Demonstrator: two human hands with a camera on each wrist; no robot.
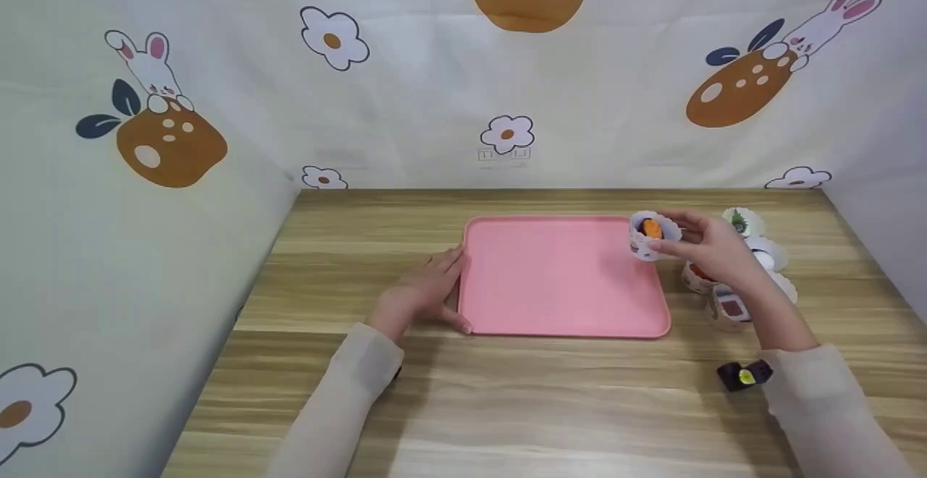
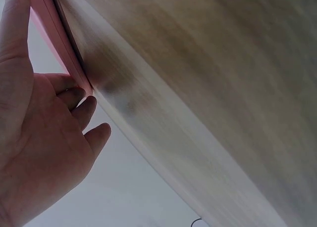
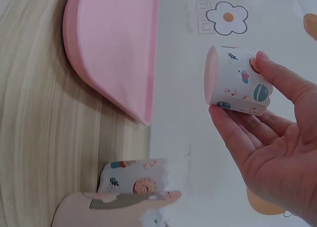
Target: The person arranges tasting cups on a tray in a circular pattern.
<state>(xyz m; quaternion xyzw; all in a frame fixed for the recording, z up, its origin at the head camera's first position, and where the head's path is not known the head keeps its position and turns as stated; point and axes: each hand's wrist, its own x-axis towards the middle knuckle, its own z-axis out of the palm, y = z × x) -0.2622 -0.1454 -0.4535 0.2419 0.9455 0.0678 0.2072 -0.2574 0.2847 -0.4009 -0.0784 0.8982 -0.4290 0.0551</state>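
A pink tray (image 1: 561,275) lies on the wooden table. My left hand (image 1: 427,286) rests against its left rim, fingers spread along the edge and thumb by the near corner; the left wrist view shows fingers (image 2: 89,111) beside the pink rim. Above the tray's far right corner, my right hand (image 1: 706,242) pinches a paper baking cup (image 1: 643,248) between thumb and fingers. Inside the cup sits an orange-topped piece of toy sushi (image 1: 653,229). The right wrist view shows the cup's printed side (image 3: 242,83), held clear of the tray.
Several more paper cups stand right of the tray, partly behind the right forearm; one holds a square piece with a red centre (image 1: 733,307), another a green leaf-like piece (image 1: 739,221). Dark pieces with a yellow flower (image 1: 746,376) lie by the right sleeve. A patterned cloth (image 1: 405,101) backs the table.
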